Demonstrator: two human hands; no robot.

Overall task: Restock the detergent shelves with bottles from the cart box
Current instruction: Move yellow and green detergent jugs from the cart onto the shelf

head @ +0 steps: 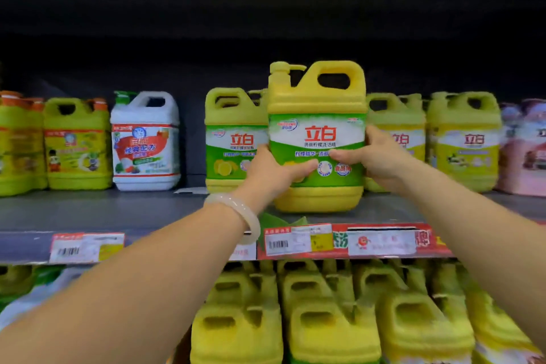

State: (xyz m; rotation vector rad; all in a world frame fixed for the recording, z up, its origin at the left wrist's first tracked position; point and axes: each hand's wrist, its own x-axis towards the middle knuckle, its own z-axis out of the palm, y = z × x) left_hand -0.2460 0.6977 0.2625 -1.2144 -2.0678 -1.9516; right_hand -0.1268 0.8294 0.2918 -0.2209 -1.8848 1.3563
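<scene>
Here you grip a yellow bottle [317, 139] upright between both hands: your left hand [273, 170] curls round its left side, your right hand [373, 154] round its right, thumbs across the green label. The bottle sits near the front edge of the grey shelf [103, 213], just ahead of a row of bottles [233, 139] like it. A white bottle [146, 142] stands further left. A pale bangle [239, 210] circles your left wrist.
</scene>
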